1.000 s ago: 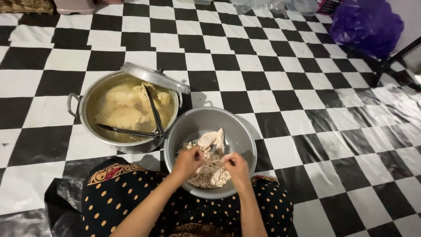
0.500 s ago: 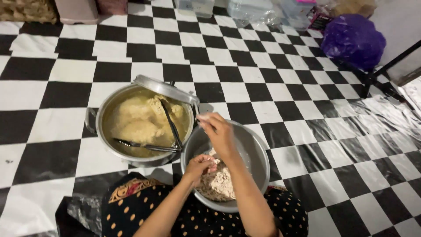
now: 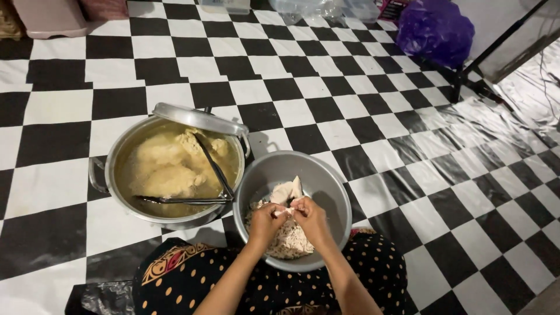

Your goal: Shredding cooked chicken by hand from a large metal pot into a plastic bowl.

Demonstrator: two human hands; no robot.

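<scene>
Both hands are meeting over the bowl (image 3: 326, 175), at six o'clock in the view. The left hand (image 3: 265, 223) and the right hand (image 3: 310, 219) are each pinching a small strip of chicken (image 3: 288, 191) between thumb and fingertips, closed on it and pulling against each other. The larger pale piece is resting just above the fingers, and a heap of shreds (image 3: 289, 242) is lying under the hands, in the near half of the bowl.

Done well, I judge, this shredding is going along the grain, in thin strips, with the hands working low over the bowl so the bits are dropping onto the heap.

At nine o'clock, touching the bowl, a pot (image 3: 119, 153) is holding yellowish broth and more chicken, with tongs (image 3: 192, 199) lying in it and a lid (image 3: 198, 118) leaning on its far rim.

Packages are sitting along the far edge: a purple bag (image 3: 434, 29) at one o'clock, clear plastic containers (image 3: 303, 7) at twelve, a pinkish box (image 3: 49, 17) at eleven. Any labels are too small to make out.
</scene>
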